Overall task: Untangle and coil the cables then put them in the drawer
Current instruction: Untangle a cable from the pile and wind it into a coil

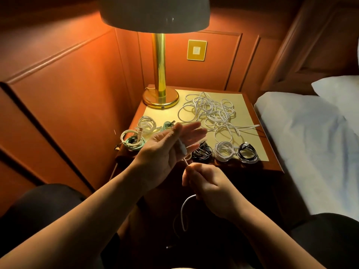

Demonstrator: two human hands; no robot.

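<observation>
My left hand (159, 152) is raised over the nightstand's front edge, palm up and fingers straight, with the thumb pinning the plug end of a white cable (182, 149) against the palm. My right hand (209, 189) pinches the same cable just below, and the rest hangs down in a loop towards my lap. A loose tangle of white cables (211, 111) lies at the back of the nightstand (242, 100). Coiled cables sit in two groups: white and mint ones (136, 136) at the left, black and white ones (224, 152) along the front. No drawer shows.
A brass lamp (160, 74) stands on the nightstand's back left corner, its shade overhead. Orange panelled walls close in at the left and behind. A bed with white linen (310, 142) lies to the right. My knees are at the bottom corners.
</observation>
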